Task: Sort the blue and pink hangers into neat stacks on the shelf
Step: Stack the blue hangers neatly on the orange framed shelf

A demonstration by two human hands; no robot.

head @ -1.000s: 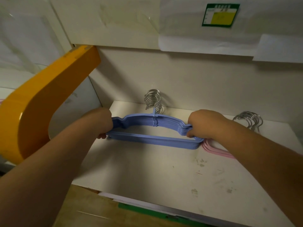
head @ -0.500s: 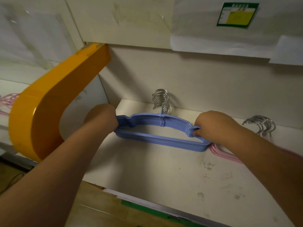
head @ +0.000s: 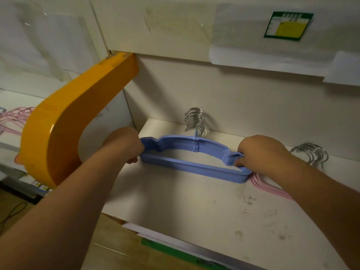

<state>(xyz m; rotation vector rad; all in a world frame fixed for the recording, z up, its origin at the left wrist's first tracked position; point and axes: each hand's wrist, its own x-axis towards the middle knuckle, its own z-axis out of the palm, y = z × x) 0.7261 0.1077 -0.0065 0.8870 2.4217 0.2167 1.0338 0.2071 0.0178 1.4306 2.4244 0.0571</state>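
Note:
A stack of several blue hangers (head: 192,168) lies on the white shelf (head: 194,211), metal hooks bunched toward the back wall. My left hand (head: 124,143) grips the stack's left end. At the stack's right end my right hand (head: 261,151) holds the shoulders, fingers curled round them. A stack of pink hangers (head: 266,187) lies just right of the blue ones, mostly hidden under my right forearm; its metal hooks (head: 311,154) show behind the arm.
An orange curved bracket (head: 64,123) juts out at the shelf's left side, close to my left arm. More pink hangers (head: 13,117) lie on the neighbouring shelf at far left. Paper sheets and a green-yellow label (head: 288,26) hang above.
The view has shifted slightly so the shelf sits further right in frame. Both hands keep their hold on the blue stack, which stays in about the same place.

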